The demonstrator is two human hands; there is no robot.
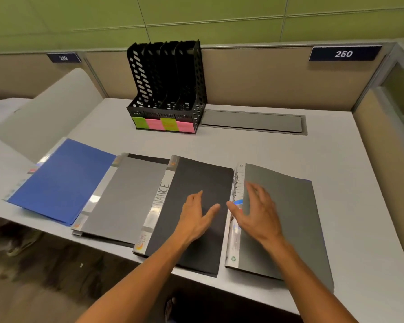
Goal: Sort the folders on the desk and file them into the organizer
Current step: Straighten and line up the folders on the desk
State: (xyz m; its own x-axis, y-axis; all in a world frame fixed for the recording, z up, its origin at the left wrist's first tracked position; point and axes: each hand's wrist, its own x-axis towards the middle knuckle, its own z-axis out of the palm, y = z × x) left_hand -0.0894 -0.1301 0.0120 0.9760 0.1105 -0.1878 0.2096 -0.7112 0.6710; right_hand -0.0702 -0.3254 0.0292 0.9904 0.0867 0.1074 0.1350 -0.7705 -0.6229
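- Left hand: hovers over or lightly rests on the black folder, fingers released and spread, grasping nothing; whether the palm touches the cover cannot be told
- Right hand: over the spine edge of the dark grey folder, fingers straight and released, thumb towards the gap between the two folders; judged to be poised for choosing or lifting one of the pair
- Black folder: flat at the near edge of the table, its pale spine strip bearing lettering that ends in "NANCE", turned face up so the label can be read
- Dark grey folder: flat just right of the black one, slightly apart from it, lined label strip on its left edge
- Light grey folder: flat to the left, its right edge tucked under the black folder
- Blue folder: farthest left, next to the light grey one; all four laid side by side, probably for comparison before filing
- Organizer: black, perforated, upright at the table's far edge, well apart from the folders; slots hold nothing visible, each fronted by a green or pink sticky note, apparently category markers, writing illegible
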